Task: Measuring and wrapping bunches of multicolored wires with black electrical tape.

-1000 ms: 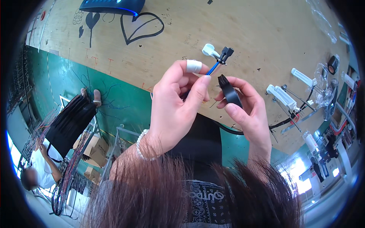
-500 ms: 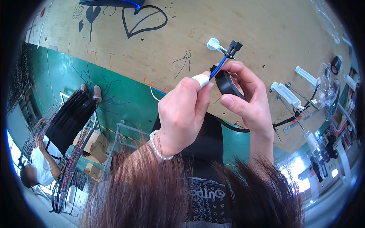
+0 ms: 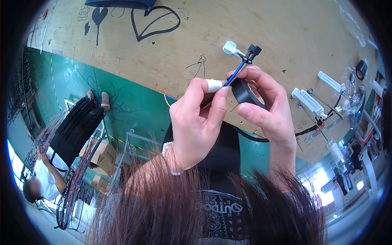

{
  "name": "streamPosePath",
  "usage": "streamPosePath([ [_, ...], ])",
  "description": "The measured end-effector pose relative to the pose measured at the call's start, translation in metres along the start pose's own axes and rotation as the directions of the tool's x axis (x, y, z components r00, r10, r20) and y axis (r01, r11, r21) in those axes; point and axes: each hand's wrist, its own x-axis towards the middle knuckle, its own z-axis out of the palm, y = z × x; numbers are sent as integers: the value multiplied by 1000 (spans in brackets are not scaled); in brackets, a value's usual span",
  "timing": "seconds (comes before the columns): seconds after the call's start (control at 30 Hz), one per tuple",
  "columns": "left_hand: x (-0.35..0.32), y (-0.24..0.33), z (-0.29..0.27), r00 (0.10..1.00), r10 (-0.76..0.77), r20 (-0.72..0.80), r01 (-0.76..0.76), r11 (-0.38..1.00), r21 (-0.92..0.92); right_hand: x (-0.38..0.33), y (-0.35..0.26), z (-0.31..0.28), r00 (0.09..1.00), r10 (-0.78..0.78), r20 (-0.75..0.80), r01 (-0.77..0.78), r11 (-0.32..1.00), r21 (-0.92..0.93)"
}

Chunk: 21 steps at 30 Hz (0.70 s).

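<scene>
My left hand (image 3: 196,122) pinches a bundle of thin wires (image 3: 233,76), blue and pinkish, between thumb and forefinger. A white cover (image 3: 214,85) wraps its forefinger tip. My right hand (image 3: 269,104) curls round a roll of black electrical tape (image 3: 246,93), close against the wires. The wires run up to a black connector (image 3: 253,51), which sits beside a white clip holder (image 3: 232,48) on the board. Whether tape is stuck to the wires is hard to see between the fingers.
The wooden board (image 3: 286,24) carries black drawings. White fixtures (image 3: 308,101) on metal rods and a black cable (image 3: 314,127) are at right, with another tape roll (image 3: 361,69) beyond. At left, a person (image 3: 49,171) stands by a rack of hanging wires (image 3: 77,130).
My left forefinger has bent back and its white tip has lifted off the wires toward the left. The right hand and tape roll have barely shifted.
</scene>
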Motion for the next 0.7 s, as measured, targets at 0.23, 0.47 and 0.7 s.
streamPosePath([
  [0.23, 2, 0, 1, 1000, -1, 3, 1, 1000, 3, -2, -9, 3, 999, -53, 1, 53, 998, -35],
  [0.47, 3, 4, -3, 975, -195, 110, 214, 957, -196, -13, -17, 9, 989, -150, -11, 145, 972, -182],
  [0.7, 9, 3, -9, 935, -236, 264, 321, 880, -351, -21, -28, 16, 994, -82, -74, 71, 987, -141],
])
